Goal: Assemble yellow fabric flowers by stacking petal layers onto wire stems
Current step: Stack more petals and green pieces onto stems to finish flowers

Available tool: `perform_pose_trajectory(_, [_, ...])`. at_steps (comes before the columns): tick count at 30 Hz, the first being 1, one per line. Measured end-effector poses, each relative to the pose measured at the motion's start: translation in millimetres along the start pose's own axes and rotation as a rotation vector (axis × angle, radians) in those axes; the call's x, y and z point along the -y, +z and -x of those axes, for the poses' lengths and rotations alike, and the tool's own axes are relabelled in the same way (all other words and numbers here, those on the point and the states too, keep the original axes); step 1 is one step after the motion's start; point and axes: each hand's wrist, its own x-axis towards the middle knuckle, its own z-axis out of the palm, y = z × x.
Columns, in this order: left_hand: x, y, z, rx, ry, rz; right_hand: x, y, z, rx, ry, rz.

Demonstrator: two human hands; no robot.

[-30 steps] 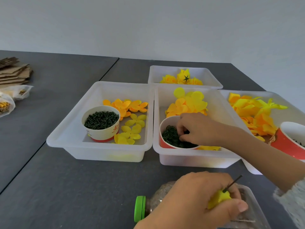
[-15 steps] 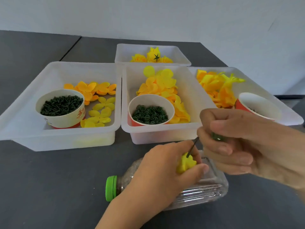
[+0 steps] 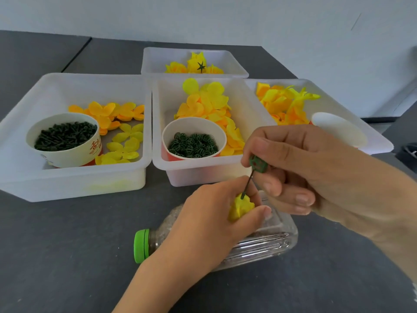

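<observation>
Now threaded at the tip of the wire stem point(image 3: 247, 185), low and right of the frame's centre: a small green ring piece point(image 3: 257, 164), pinched by the right hand point(image 3: 300, 168) between thumb and forefinger, other fingers point(image 3: 303, 199) curled underneath. Half a second ago held just beside the stem's tip; a second ago still being picked out of the red paper cup point(image 3: 194, 141) in the middle tray point(image 3: 248, 105) (the cup full of the same green rings). Meaning for the task, as a judgement: petal layers already stacked, and the ring probably meant to slide down the wire and lock them.

Below the ring, yellow petal bundle point(image 3: 240, 207) sitting at the base of the stem, gripped by the left hand point(image 3: 209, 224), thumb and fingers closed around it, wire pointing up and to the right. Not clear how many layers inside the bundle.

Under the left hand, lying on its side on the dark desk point(image 3: 67, 256): a clear plastic bottle point(image 3: 266, 242) with a green cap point(image 3: 141, 246).

Farther out, left tray point(image 3: 74, 184) with a white cup of dark green pieces point(image 3: 64, 137) and loose yellow petals point(image 3: 126, 143); right tray point(image 3: 381, 143) at the right edge with more petals; at top centre, back tray point(image 3: 155, 62) with finished-looking flowers point(image 3: 196, 65).
</observation>
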Motion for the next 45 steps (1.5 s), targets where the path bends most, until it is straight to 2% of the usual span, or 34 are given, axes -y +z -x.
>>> perform_pose_trajectory(6, [-1.7,-1.4,0.5,-0.003,0.006,-0.071,4.6,2.9,-1.3,-0.018,-0.014,0.226])
perform_pose_trajectory(11, [-3.7,-2.1,1.0,-0.001,-0.002,-0.098,1.0,5.1,0.7,-0.1,-0.064,0.357])
perform_pose_trajectory(16, [-3.8,-1.5,-0.9,0.03,-0.028,-0.069,-1.9,5.4,5.3,-0.282,-0.3,0.686])
perform_pose_trajectory(18, [-2.7,-1.0,-0.8,0.013,-0.01,-0.066,-2.7,4.6,9.9,-0.237,-0.36,0.702])
perform_pose_trajectory(20, [-2.2,-0.8,-0.3,-0.004,0.01,-0.078,-7.2,5.8,11.1,-0.154,-0.325,0.701])
perform_pose_trajectory(24, [-2.3,-0.5,-0.8,-0.013,-0.004,-0.032,-21.7,6.0,2.8,-0.146,-0.309,0.967])
perform_pose_trajectory(31, [-1.5,3.3,-0.9,-0.048,-0.038,-0.107,-26.4,0.1,-2.6,-0.095,-0.311,1.056])
perform_pose_trajectory(35, [-1.9,6.0,-2.2,-0.085,-0.051,-0.262,-31.9,-4.0,-3.7,-0.075,-0.282,0.994])
perform_pose_trajectory(41, [-2.0,11.6,0.2,-0.19,-0.119,-0.339,-39.6,-6.9,-2.8,-0.087,-0.271,0.934])
perform_pose_trajectory(45, [-3.7,10.9,-1.5,-0.205,-0.175,-0.35,-18.9,-20.7,-6.3,0.125,-0.171,0.8])
